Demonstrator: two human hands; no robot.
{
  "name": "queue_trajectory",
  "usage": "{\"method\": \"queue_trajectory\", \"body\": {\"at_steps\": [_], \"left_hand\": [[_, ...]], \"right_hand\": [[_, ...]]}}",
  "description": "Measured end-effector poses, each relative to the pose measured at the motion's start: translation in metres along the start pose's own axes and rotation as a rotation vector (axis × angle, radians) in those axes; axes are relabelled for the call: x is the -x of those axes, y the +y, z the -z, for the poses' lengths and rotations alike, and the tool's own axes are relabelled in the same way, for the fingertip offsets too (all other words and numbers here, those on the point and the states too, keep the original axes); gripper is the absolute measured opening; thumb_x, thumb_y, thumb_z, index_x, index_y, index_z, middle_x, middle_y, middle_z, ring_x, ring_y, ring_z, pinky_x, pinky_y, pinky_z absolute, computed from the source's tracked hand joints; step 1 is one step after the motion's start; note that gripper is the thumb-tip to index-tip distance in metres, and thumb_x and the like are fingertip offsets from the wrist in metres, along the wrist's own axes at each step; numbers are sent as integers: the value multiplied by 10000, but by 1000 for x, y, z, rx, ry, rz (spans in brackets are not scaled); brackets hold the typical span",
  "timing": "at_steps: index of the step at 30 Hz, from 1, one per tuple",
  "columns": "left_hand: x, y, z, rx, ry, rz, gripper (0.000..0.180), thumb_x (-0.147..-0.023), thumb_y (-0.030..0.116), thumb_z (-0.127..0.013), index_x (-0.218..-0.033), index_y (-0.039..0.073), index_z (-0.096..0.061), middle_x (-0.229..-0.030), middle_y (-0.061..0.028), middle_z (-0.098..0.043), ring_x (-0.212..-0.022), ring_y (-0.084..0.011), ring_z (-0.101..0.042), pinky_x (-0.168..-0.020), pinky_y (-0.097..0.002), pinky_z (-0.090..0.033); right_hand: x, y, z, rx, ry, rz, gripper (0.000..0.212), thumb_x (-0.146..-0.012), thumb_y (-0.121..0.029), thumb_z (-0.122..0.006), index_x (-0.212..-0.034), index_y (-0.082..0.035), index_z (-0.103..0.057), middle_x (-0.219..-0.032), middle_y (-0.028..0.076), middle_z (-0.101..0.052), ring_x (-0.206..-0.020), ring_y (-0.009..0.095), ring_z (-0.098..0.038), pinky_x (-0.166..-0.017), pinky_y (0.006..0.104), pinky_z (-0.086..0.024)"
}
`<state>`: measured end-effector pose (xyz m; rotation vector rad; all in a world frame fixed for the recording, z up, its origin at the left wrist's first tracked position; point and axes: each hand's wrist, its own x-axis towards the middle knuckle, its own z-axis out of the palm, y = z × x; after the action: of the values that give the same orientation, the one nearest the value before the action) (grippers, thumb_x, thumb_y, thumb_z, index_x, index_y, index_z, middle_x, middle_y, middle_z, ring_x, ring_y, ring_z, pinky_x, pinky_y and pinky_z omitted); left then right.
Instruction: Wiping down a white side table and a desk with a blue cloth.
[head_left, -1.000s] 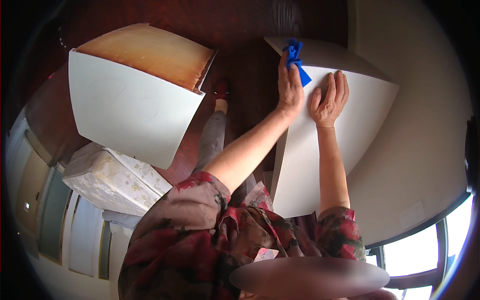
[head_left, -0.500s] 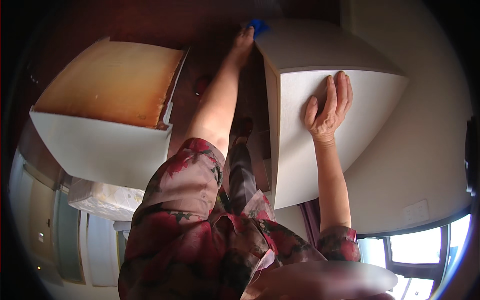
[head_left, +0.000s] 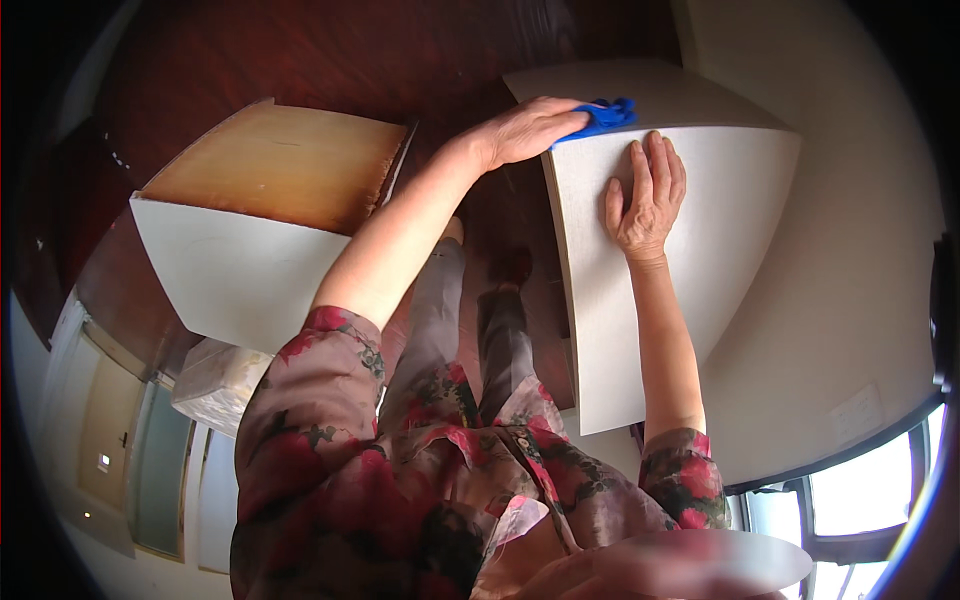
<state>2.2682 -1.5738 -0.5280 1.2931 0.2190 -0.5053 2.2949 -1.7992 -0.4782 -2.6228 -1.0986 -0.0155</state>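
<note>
Bunched in my left hand (head_left: 528,132) is a blue cloth (head_left: 607,117), pressed on the near left corner of a white box-shaped piece of furniture (head_left: 700,215). The cloth lies across the edge where the greyish face (head_left: 690,95) meets the white face. My right hand (head_left: 648,200) rests flat on the white face, its fingers stretched out and the fingertips close to that same edge. Nothing shows in the right hand. Part of the cloth is hidden under my left fingers.
To the left stands another white piece of furniture (head_left: 240,265) with a brown-stained panel (head_left: 275,160). Dark reddish flooring (head_left: 420,60) runs between and beyond the two. A pale wall (head_left: 850,230) borders the right side, with windows (head_left: 865,490) at lower right.
My left hand has come nearer and to the right with the blue cloth, from the far left edge to the near corner. My right hand stays on the white face.
</note>
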Motion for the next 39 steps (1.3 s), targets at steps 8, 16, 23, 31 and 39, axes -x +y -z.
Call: {"method": "queue_trajectory", "body": {"at_steps": [8, 16, 23, 31, 39], "left_hand": [[-40, 45, -13, -255, -188, 163, 531, -972, 418, -464, -1348, 45, -496, -1262, -86, -576, -1125, -160, -511, -990, -268, -372], [21, 35, -13, -92, 36, 260, 490, -974, 384, -497, -1319, 37, -524, -1238, -49, -586, -1142, -123, -506, -1004, -266, -372], [28, 45, -14, -166, 133, 312, 470, -1001, 390, -426, -1315, 56, -529, -1188, -46, -619, -1091, -133, -547, -980, -291, -403], [-83, 79, -46, -410, -206, 266, 561, -976, 465, -441, -1421, 123, -427, -1345, -103, -531, -1226, -197, -494, -1034, -291, -364], [-213, 81, -126, -473, -287, 29, 638, -964, 531, -393, -1473, 149, -338, -1469, -100, -403, -1328, -223, -405, -1104, -337, -295]], "right_hand": [[-1, 0, 1, -36, 66, -21, 496, -777, -209, -651, -1246, -74, -561, -1363, 101, -498, -1257, 317, -453, -1046, 482, -353], [1, -3, 4, -131, 57, -43, 501, -784, -228, -645, -1238, -51, -528, -1371, 122, -479, -1273, 304, -442, -1069, 478, -333], [9, 36, 9, -93, 204, -212, 500, -816, -196, -612, -1284, -63, -498, -1370, 178, -449, -1263, 355, -421, -1052, 522, -315], [47, 161, 30, 278, 253, -547, 500, -879, -224, -562, -1326, -15, -477, -1331, 287, -444, -1209, 428, -429, -1014, 513, -338], [63, 159, 43, 205, 212, -606, 508, -905, -241, -534, -1343, 6, -469, -1367, 282, -422, -1219, 420, -432, -1015, 471, -359]]}}
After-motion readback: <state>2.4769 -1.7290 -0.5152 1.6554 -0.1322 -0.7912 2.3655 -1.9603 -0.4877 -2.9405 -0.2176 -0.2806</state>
